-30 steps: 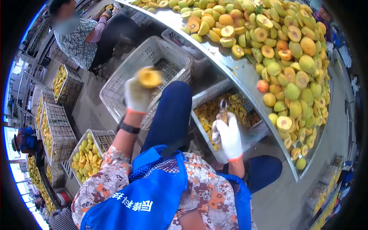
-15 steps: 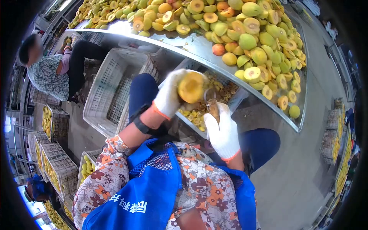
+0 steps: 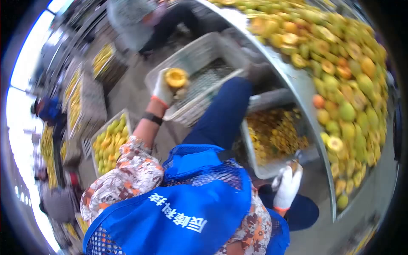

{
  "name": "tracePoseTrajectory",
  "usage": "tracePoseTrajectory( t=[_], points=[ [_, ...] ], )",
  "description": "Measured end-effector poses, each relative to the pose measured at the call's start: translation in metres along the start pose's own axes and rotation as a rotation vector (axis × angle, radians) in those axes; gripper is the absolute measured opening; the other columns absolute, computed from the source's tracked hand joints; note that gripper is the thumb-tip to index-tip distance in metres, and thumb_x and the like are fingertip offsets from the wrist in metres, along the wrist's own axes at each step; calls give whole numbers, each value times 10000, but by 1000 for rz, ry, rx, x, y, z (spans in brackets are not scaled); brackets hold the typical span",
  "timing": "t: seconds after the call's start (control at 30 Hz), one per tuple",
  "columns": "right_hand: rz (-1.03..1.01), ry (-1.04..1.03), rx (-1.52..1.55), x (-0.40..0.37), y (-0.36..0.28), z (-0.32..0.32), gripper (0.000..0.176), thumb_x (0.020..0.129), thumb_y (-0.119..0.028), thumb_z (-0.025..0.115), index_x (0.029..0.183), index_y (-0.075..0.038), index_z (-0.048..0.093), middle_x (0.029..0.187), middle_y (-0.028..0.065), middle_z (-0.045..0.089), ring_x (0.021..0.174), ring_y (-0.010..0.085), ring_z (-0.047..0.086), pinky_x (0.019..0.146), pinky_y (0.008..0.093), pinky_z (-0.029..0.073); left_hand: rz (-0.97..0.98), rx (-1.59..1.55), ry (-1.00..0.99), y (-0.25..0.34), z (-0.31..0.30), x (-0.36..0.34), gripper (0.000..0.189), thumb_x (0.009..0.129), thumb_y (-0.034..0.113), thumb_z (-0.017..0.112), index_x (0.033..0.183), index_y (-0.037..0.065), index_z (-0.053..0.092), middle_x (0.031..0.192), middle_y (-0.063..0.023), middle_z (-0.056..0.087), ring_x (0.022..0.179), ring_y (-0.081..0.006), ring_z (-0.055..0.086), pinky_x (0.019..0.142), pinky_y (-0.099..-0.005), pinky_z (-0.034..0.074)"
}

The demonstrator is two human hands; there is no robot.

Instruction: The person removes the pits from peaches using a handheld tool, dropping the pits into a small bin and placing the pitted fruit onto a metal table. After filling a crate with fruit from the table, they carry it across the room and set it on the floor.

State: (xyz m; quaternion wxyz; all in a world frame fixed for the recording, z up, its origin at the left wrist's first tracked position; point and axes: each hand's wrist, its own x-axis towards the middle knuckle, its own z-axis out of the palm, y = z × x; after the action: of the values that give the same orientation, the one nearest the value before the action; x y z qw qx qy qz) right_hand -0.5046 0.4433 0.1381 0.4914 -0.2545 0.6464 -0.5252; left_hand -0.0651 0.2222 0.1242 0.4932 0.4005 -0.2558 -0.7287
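My left hand (image 3: 164, 90), in a white glove, holds a yellow halved fruit (image 3: 177, 78) with a hollow in its middle, beside the rim of a pale plastic crate (image 3: 193, 51). Low on the right, my right hand (image 3: 288, 187), also gloved, is closed round a small tool (image 3: 294, 163) with a brownish handle and a metal end. The tool is near the corner of a bin (image 3: 260, 168) that holds yellow-brown fruit scraps (image 3: 276, 136). Motion blurs the picture somewhat.
A metal table (image 3: 304, 91) bears a large heap of cut fruit (image 3: 348, 102) on the right. A crate of yellow-green fruit (image 3: 110, 146) stands at the left, with stacked crates (image 3: 91, 106) beyond. Another person (image 3: 134, 21) sits at the top.
The view has turned toward the left. My left hand has moved away from my right hand, carrying the fruit half over to the pale crate. My right hand still holds the tool near the scrap bin.
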Motion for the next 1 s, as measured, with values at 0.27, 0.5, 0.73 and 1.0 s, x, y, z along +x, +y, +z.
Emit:
tracePoseTrajectory(
  t=[0.27, 0.5, 0.73, 1.0],
  points=[
    [86, -151, -157, 25, 6, 52, 236, 1026, -181, 492, 1211, -35, 485, 658, 11, 485, 421, 92, 417, 372, 253, 323, -1, -356, 303, -16, -77, -89, 688, 916, 725, 502, 1068, 71, 649, 941, -194, 683, 652, -280, 634, 465, -305, 451],
    [81, -242, -231, 25, 2, 104, 211, 1029, -224, 494, 1137, -43, 493, 665, 11, 477, 422, 101, 413, 399, 257, 326, -223, -248, 506, -115, -121, -172, 463, 977, 562, 547, 1072, 114, 613, 888, -115, 701, 679, -239, 678, 522, -310, 478],
    [125, -213, -432, 20, -3, 141, 258, 1027, -257, 503, 1152, -34, 475, 655, 23, 460, 427, 106, 417, 403, 262, 332, 172, 278, 889, -72, -177, -245, 287, 944, 364, 611, 1069, 106, 614, 874, -54, 647, 714, -172, 634, 604, -313, 510],
    [51, -159, -415, 39, 5, 147, 300, 1026, -267, 527, 1191, -22, 475, 645, 11, 449, 421, 94, 400, 378, 259, 309, 166, 897, 1513, 3, -268, -284, 532, 927, 488, 639, 1213, 39, 626, 1091, -191, 696, 1023, -273, 672, 904, -373, 520]
  ],
)
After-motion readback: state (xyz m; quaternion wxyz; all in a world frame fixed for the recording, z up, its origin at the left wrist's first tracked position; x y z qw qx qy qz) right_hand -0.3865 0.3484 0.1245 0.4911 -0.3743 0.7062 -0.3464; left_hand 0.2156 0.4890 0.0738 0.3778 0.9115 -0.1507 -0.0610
